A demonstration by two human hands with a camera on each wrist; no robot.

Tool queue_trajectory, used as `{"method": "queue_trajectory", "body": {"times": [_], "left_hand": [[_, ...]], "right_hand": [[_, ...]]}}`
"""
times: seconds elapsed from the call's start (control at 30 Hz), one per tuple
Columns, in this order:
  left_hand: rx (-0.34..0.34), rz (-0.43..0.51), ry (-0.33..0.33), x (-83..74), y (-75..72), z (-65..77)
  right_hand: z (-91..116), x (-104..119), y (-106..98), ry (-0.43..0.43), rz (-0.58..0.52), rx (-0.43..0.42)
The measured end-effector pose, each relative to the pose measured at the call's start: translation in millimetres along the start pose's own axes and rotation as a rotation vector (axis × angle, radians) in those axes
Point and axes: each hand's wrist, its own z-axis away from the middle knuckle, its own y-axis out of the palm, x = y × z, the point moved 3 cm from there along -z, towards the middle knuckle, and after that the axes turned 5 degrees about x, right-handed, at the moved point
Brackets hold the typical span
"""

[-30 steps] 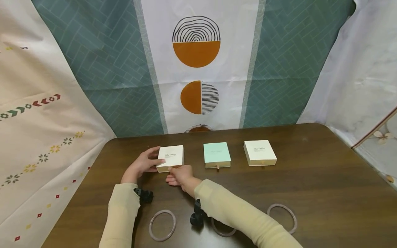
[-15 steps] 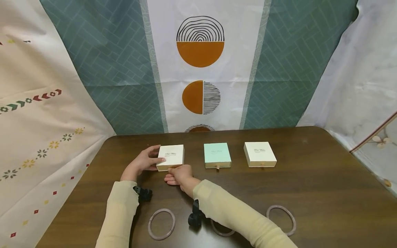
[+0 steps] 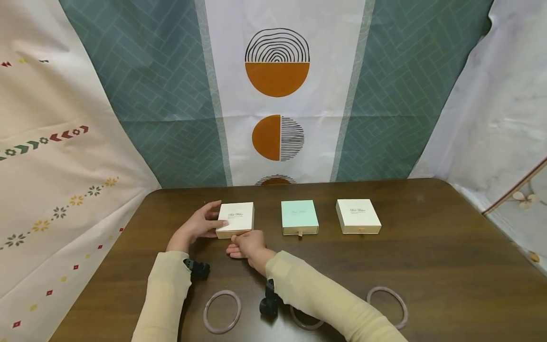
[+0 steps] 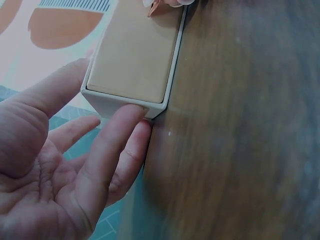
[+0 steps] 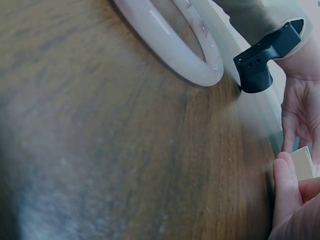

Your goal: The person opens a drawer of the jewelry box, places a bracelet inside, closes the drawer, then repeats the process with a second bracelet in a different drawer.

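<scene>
My left hand (image 3: 197, 224) holds a small white gift box (image 3: 237, 216) at its left side, thumb on the lid's near left corner. In the left wrist view, fingers of this hand press the end of the box's white sleeve (image 4: 120, 102), beside its tan drawer front (image 4: 135, 55). At the front of the box is my right hand (image 3: 249, 244), its thumb and forefinger pinching the small ribbon tab (image 4: 154, 8). Its other fingers extend below. The drawer front lies flush with the sleeve. In the right wrist view, the box is mostly hidden by the right hand.
A mint-green box (image 3: 299, 213) and another white box (image 3: 358, 214) stand to the right, tabs facing front. Nearer lie a pale mauve bangle (image 3: 206, 311), a second bangle (image 3: 306, 327) partly covered by the right forearm, and a third bangle (image 3: 404, 308). The brown table (image 3: 448, 266) ends before hanging cloths.
The head view has shifted slightly. Both hands keep their places on the white box, which stays where it was.
</scene>
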Motion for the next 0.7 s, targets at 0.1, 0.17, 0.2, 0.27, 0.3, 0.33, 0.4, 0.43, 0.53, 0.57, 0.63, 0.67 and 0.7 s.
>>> {"method": "queue_trajectory", "body": {"times": [0.1, 0.17, 0.2, 0.27, 0.3, 0.33, 0.4, 0.43, 0.53, 0.57, 0.63, 0.67, 0.7], "left_hand": [[0.006, -0.002, 0.011, 1.3, 1.0, -0.4], [0.008, -0.001, 0.015, 1.4, 1.5, -0.3], [0.009, -0.001, 0.017, 1.3, 1.7, -0.2], [0.013, 0.004, 0.019, 2.5, 1.8, 0.2], [0.014, 0.005, 0.02, 3.1, 1.8, 0.3], [0.013, 0.004, 0.018, 3.4, 1.8, 0.4], [0.015, 0.006, 0.016, 3.2, 1.8, 0.5], [0.015, 0.006, 0.014, 2.7, 1.9, 0.6], [0.013, -0.004, 0.007, -0.4, 1.6, 1.4], [0.013, -0.008, 0.004, -1.4, 1.5, 1.8], [0.009, -0.02, -0.001, -2.8, 1.2, 2.2], [0.007, -0.025, -0.004, -3.1, 1.1, 2.2], [0.006, -0.027, -0.007, -3.3, 1.2, 2.3]], "right_hand": [[0.2, -0.8, -0.2, -0.006, 0.012, 0.007], [0.4, -1.1, -0.1, -0.012, 0.019, 0.01], [0.6, -1.2, -0.1, -0.013, 0.021, 0.011], [1.1, -2.2, 0.5, -0.016, 0.027, 0.011], [1.5, -2.8, 0.6, -0.016, 0.032, 0.012], [2.1, -3.2, 0.5, -0.016, 0.035, 0.012], [3.2, -3.4, 0.1, -0.018, 0.041, 0.012], [3.8, -3.4, -0.2, -0.021, 0.044, 0.013], [6.0, -2.8, -0.5, -0.03, 0.049, 0.014], [6.6, -2.7, -0.5, -0.033, 0.05, 0.015], [7.9, -2.6, -0.4, -0.035, 0.049, 0.014], [8.5, -2.7, -0.5, -0.034, 0.051, 0.013], [8.9, -2.8, -0.5, -0.036, 0.054, 0.015]]}}
